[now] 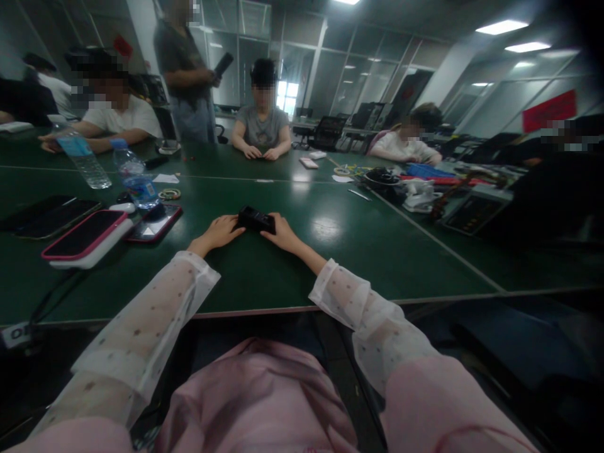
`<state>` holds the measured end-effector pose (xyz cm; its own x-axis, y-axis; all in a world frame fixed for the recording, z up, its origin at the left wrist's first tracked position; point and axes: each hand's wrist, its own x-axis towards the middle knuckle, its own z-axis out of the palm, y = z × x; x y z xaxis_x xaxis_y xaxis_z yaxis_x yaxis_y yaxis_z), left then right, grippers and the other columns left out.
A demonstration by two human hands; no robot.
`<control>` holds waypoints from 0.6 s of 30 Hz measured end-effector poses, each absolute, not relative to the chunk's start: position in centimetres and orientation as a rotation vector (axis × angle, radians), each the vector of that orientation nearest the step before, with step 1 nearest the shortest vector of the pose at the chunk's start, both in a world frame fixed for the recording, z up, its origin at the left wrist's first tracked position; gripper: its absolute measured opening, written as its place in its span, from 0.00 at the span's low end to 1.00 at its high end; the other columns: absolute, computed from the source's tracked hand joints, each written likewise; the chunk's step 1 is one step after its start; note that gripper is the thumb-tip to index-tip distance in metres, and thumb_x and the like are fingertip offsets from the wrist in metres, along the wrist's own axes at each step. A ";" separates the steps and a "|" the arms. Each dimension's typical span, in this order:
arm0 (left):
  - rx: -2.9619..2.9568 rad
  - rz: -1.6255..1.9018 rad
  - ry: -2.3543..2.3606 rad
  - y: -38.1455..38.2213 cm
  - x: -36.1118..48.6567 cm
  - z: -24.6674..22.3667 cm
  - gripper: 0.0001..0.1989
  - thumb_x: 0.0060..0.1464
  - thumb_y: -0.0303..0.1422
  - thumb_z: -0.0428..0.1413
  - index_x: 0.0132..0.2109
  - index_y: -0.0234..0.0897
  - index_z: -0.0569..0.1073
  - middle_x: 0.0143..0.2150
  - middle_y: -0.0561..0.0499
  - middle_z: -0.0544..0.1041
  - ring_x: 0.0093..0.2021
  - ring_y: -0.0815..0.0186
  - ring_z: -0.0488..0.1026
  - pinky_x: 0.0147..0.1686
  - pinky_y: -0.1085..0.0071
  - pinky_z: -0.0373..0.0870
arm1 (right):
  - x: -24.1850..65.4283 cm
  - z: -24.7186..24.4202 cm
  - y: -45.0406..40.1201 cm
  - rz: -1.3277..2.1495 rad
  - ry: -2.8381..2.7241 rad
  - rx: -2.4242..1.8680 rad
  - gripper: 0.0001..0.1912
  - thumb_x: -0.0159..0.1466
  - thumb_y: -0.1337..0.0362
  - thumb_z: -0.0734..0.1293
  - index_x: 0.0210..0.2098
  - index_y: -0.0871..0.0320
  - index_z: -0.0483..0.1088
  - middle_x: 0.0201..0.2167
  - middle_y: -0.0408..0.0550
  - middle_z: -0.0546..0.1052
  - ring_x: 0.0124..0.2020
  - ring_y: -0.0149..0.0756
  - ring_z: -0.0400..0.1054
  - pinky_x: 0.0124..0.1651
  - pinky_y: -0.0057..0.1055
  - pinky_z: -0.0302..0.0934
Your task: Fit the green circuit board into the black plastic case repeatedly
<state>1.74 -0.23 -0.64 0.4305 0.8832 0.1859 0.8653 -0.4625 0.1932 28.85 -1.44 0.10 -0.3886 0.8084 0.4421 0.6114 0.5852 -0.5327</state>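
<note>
A small black box-shaped device [256,219] rests on the green table, or just above it; I cannot tell which. My left hand [220,232] grips its left end, with the thumb along the near side. At its other end, my right hand [284,235] holds on in the same way, the fingers partly hidden behind the device. The device's upper face looks dark and glossy, too dim to read. Both forearms, in sheer white dotted sleeves, reach forward over the near table edge.
Left of my hands lie a red-rimmed phone [158,221], a pink-framed phone on a white case [87,236] and dark tablets [51,216]. Two water bottles [136,179] stand behind. At right are a white plastic bag [419,195] and a boxy device [476,209]. Several people sit around; one stands.
</note>
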 end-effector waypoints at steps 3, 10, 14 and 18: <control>2.616 0.383 1.591 -0.4 1.9 -0.5 0.33 0.70 0.53 0.39 0.68 0.38 0.67 0.71 0.40 0.65 0.72 0.49 0.60 0.70 0.50 0.55 | 28.9 0.2 -1.5 0.375 -2.141 -1.127 0.29 0.61 0.63 0.74 0.58 0.59 0.62 0.54 0.62 0.73 0.55 0.53 0.69 0.59 0.51 0.64; 2.608 0.363 1.615 -0.6 2.0 -0.3 0.33 0.70 0.52 0.39 0.68 0.37 0.67 0.71 0.40 0.65 0.72 0.49 0.59 0.70 0.49 0.56 | 29.0 0.1 -1.4 0.387 -2.143 -1.125 0.30 0.62 0.61 0.73 0.59 0.58 0.61 0.55 0.62 0.73 0.56 0.53 0.68 0.59 0.54 0.63; 2.613 0.375 1.604 -0.4 1.9 -0.5 0.31 0.70 0.52 0.40 0.68 0.40 0.68 0.72 0.42 0.65 0.72 0.50 0.60 0.69 0.50 0.56 | 29.0 0.1 -1.5 0.393 -2.148 -1.119 0.29 0.62 0.61 0.73 0.59 0.56 0.61 0.55 0.60 0.73 0.56 0.53 0.68 0.59 0.55 0.64; 2.611 0.383 1.596 -0.5 1.9 -0.4 0.32 0.70 0.53 0.40 0.68 0.38 0.67 0.71 0.41 0.65 0.72 0.49 0.60 0.70 0.50 0.56 | 29.0 0.2 -1.6 0.386 -2.152 -1.134 0.29 0.62 0.62 0.73 0.59 0.58 0.60 0.56 0.62 0.72 0.56 0.54 0.68 0.60 0.54 0.64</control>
